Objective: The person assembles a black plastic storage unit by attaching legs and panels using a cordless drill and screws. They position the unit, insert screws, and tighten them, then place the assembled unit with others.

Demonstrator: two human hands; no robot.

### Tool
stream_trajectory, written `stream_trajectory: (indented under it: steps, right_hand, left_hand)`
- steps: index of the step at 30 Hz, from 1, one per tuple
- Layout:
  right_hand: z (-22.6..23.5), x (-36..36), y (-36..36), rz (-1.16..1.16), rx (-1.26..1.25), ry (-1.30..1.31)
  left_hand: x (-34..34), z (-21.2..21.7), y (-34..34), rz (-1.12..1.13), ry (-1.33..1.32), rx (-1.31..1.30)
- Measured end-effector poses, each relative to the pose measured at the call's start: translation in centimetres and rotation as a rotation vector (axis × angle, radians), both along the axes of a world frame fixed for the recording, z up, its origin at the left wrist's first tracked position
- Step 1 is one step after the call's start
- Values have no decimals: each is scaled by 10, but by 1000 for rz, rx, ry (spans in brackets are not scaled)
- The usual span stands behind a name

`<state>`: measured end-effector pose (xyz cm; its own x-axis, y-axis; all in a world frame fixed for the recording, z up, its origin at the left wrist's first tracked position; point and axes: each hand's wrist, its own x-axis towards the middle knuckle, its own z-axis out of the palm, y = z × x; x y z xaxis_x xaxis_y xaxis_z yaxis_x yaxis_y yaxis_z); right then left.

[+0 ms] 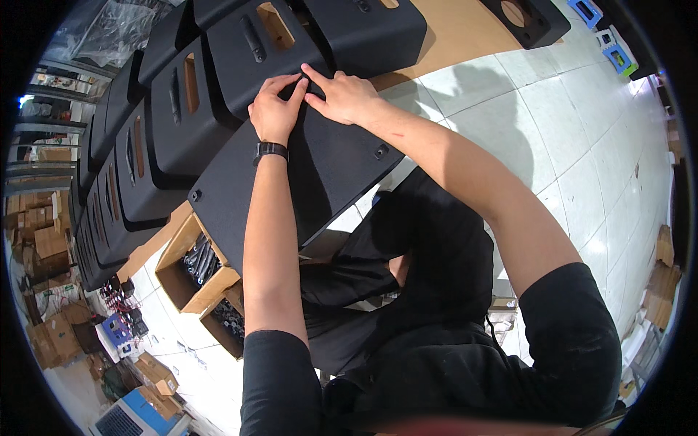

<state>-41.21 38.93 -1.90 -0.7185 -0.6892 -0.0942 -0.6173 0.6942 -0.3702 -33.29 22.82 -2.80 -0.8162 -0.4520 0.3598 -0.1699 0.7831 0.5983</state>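
Note:
A black textured speaker cabinet (pixel 225 185) lies in front of me, its flat panel facing up. Small black fittings sit near two of its corners, one fitting (pixel 195 195) at the left and another fitting (pixel 380 152) at the right. At the panel's far edge, my left hand (pixel 275 109), with a dark watch on the wrist, has thumb and index finger closed together. My right hand (pixel 343 97) meets it there, index finger and thumb curled around the same spot. Whatever small dark piece lies between the fingertips is mostly hidden.
Several black cabinets (pixel 182 116) with slots and strap handles stand in rows beyond and to the left. An open carton (pixel 190 287) of dark hardware and a box of screws (pixel 225 320) are by my left forearm. Cardboard (pixel 454 36) covers part of the tiled floor (pixel 574 152).

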Motion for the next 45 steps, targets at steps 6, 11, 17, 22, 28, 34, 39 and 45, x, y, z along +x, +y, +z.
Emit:
stream_trajectory:
  steps: [6,11,17,22,28,34,39,45]
  right_hand:
    - [4,2,-3,-27,35,-15]
    - [-2,2,-1,-52,-13,19]
    - [-10,4,-3,-64,-72,38]
    - [-8,4,-3,-69,-68,61]
    - [-9,4,-5,-56,-23,58]
    - [-12,3,-5,-44,-26,95]
    - [-11,1,-5,-36,7,95]
    - [-11,0,-6,-28,21,104]
  left_hand:
    - [1,2,2,6,-9,8]
    - [0,3,1,-20,-34,-45]
    - [4,8,-47,-398,-236,-227]
    - [-1,34,-71,-571,-418,-517]
    - [-9,31,-82,-669,-399,-595]
    - [-6,26,-83,-640,-391,-504]
    - [-7,23,-82,-605,-424,-527]
    - [-6,29,-77,-563,-521,-537]
